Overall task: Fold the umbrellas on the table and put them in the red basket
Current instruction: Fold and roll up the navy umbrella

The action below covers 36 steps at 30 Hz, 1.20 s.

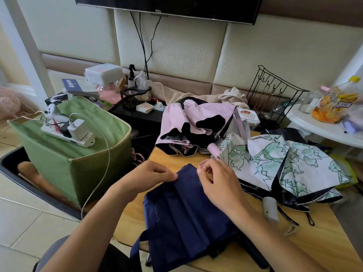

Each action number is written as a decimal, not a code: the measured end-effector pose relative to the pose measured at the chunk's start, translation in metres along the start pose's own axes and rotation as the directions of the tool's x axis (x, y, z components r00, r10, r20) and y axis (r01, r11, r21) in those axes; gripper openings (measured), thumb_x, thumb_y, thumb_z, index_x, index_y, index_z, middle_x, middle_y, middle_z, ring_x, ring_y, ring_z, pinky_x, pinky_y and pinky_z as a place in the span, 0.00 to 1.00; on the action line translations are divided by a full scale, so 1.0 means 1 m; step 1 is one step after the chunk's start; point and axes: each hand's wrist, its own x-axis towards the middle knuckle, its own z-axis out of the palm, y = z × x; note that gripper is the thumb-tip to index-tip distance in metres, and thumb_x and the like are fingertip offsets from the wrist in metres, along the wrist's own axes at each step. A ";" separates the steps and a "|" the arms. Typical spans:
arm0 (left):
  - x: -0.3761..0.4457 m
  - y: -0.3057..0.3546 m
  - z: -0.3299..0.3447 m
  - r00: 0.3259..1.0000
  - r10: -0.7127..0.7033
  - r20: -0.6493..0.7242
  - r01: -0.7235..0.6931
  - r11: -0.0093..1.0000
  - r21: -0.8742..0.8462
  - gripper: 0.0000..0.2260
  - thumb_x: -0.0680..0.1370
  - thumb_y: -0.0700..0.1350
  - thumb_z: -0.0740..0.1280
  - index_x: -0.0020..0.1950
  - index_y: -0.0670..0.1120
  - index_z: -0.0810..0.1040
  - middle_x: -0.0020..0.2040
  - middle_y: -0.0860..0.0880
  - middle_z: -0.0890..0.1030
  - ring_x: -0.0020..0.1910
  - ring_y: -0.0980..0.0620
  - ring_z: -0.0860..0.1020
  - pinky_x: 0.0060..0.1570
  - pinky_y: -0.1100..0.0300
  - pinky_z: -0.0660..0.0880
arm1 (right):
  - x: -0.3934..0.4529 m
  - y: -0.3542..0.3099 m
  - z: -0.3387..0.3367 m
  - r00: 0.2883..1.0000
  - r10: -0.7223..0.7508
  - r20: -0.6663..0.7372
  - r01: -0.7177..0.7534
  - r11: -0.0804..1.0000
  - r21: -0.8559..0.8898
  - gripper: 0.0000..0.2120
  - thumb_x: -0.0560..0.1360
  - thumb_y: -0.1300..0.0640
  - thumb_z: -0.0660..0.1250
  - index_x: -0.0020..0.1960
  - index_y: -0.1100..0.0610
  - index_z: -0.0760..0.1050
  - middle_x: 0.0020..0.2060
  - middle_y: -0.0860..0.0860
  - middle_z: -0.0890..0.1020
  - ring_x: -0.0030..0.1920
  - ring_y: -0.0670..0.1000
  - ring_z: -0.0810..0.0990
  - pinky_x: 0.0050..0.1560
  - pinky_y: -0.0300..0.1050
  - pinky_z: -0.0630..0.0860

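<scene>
In the head view, a navy umbrella (184,218) is laid flat on the wooden worktop (306,246), its canopy being gathered into pleats. Its far edge is pinched by the left hand (149,176) between thumb and fingertips, and is grasped by the right hand (218,183) just beside it, apparently so that the folds can be aligned before rolling. A pink umbrella (194,126) and a floral umbrella (284,163) are left loosely collapsed farther back on the worktop, seemingly awaiting their turn. A green fabric box (82,154) carrying a power strip (68,132) is seen at the left. No red basket can be made out.
</scene>
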 end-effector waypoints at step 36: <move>0.008 -0.010 0.004 0.997 -0.059 -0.047 0.066 0.983 0.171 0.12 0.74 0.36 0.76 0.55 0.42 0.79 0.42 0.47 0.87 0.37 0.54 0.82 0.43 0.59 0.78 | 0.000 -0.026 0.010 0.948 -0.101 0.303 0.188 0.943 -0.273 0.20 0.87 0.48 0.54 0.76 0.52 0.67 0.72 0.47 0.71 0.71 0.53 0.69 0.68 0.49 0.69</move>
